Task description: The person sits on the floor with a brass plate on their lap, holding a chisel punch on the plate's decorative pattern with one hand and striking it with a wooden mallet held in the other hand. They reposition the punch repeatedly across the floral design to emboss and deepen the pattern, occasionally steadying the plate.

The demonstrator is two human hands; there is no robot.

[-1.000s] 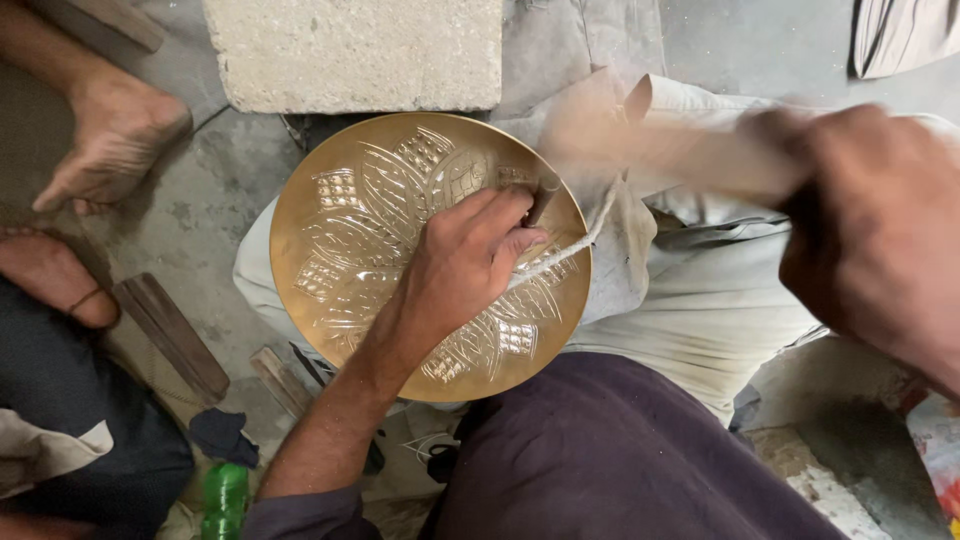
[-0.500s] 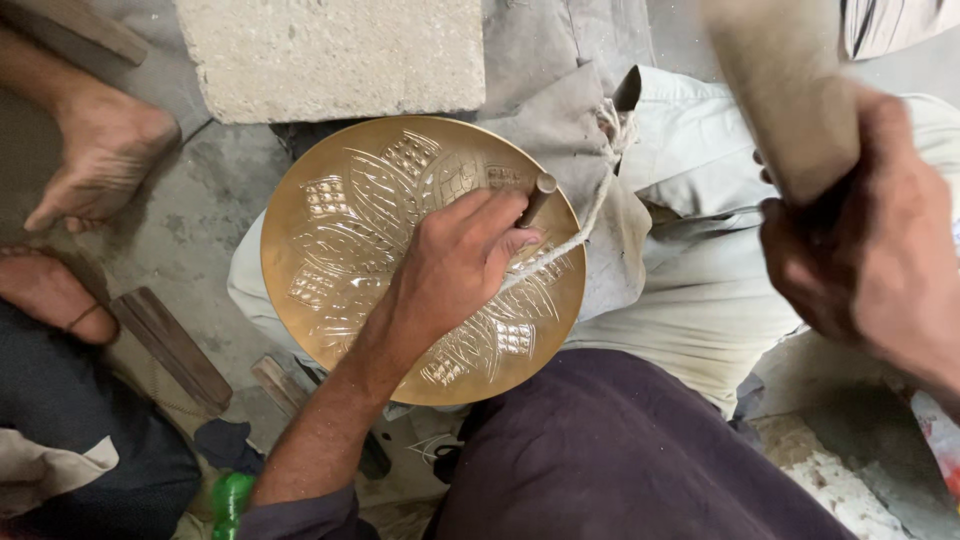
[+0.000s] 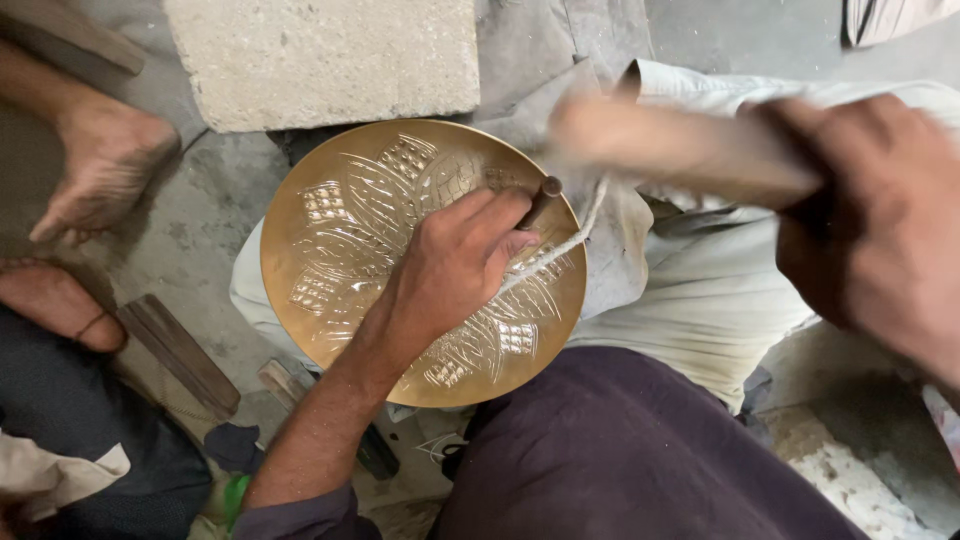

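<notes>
Gripping punch (image 3: 541,201) on brass plate (image 3: 330,250).

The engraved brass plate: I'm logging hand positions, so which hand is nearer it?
Left. The left hand rests on the brass plate, holding a punch; the right hand is off to its right, gripping a blurred mallet.

- A round brass plate (image 3: 330,250) lies face up at the centre of the frame, its golden surface engraved with leaf shapes and small grid patches.
- A thin dark punch (image 3: 541,200) stands tilted on the plate's upper right part, with a pale cord beside it.
- A pale wooden mallet (image 3: 680,150), blurred, lies level across the upper right of the frame.
</notes>
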